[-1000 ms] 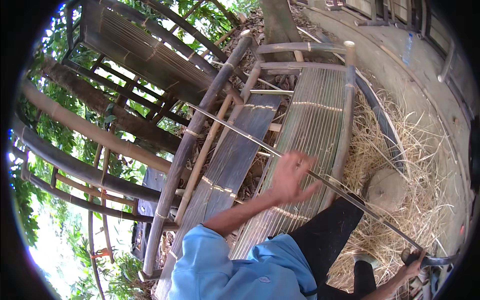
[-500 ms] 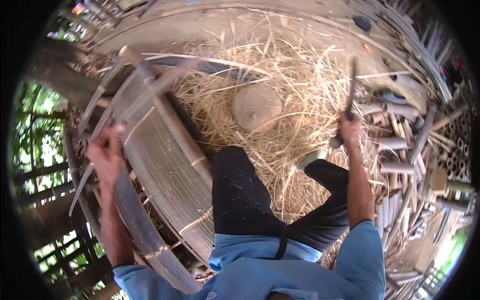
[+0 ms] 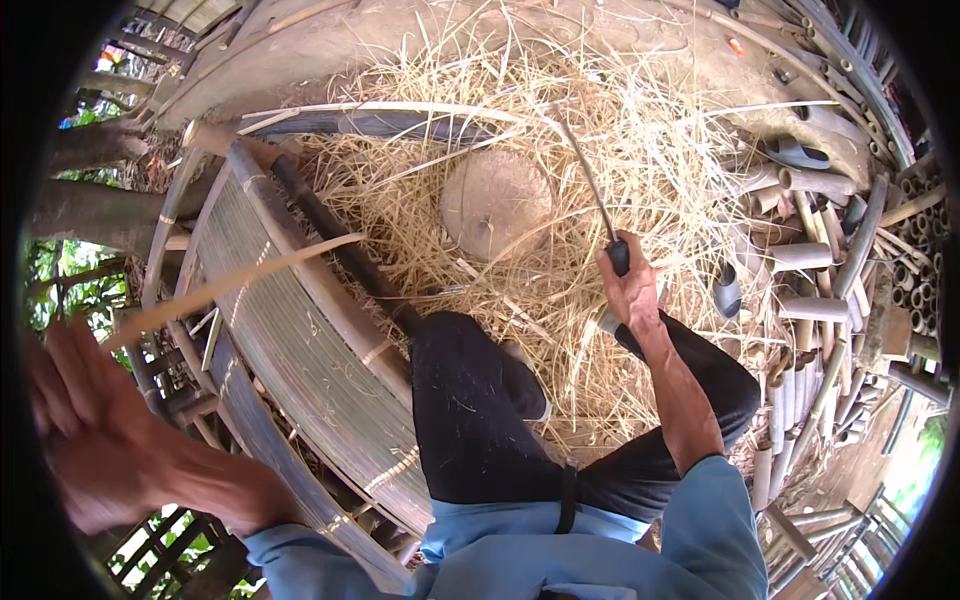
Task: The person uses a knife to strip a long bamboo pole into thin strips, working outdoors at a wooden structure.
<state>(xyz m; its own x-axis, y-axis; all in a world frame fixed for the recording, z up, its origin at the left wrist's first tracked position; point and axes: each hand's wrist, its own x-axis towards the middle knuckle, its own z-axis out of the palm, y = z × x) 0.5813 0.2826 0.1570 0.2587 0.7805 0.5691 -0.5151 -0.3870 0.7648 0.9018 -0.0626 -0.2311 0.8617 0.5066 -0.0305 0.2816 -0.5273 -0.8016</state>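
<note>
My left hand is raised at the far left, close and blurred. A long flat bamboo strip runs from its fingers across a slatted bamboo bench; the thumb's grip is hard to see. Wrapped round the dark handle of a long thin-bladed knife, my right hand is closed in front of my right leg. The blade points up and to the left, over pale shavings. Between the hands stands a round wooden block, apart from both.
The slatted bamboo bench lies along my left side, with a thick pole edge. Cut bamboo pieces are piled at the right. A dark sandal lies among the shavings, and a dark bamboo length lies beyond the block.
My left hand has moved left and nearer, and the strip has swung lower and flatter. My right hand has come inward to the left, its knife now slanting left instead of upright.
</note>
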